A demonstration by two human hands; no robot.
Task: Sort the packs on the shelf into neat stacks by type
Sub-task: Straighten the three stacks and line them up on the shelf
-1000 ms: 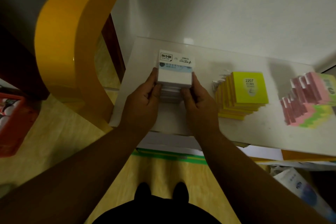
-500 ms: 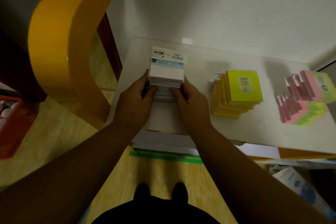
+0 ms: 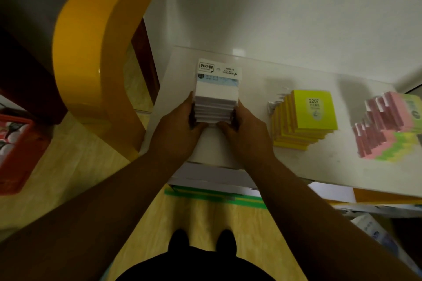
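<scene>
A stack of white packs (image 3: 216, 94) with a printed label on top stands on the left part of the white shelf (image 3: 324, 166). My left hand (image 3: 177, 128) grips the stack's left side and my right hand (image 3: 247, 131) grips its right side, fingers curled around the lower packs. To the right lies a slanted stack of yellow packs (image 3: 306, 118) marked 2207. Further right, a fanned pile of pink packs (image 3: 386, 125) rests over green and yellow ones at the shelf's right end.
A curved orange panel (image 3: 91, 57) rises left of the shelf. A red crate (image 3: 16, 148) sits on the floor at far left. White boxes (image 3: 212, 178) and a green-edged item show below the shelf's front edge. My shoes (image 3: 202, 238) stand on the yellowish floor.
Both hands have slid lower down the sides of the white stack, squaring it. The stack looks more even than a second ago. The camera view shifted slightly.
</scene>
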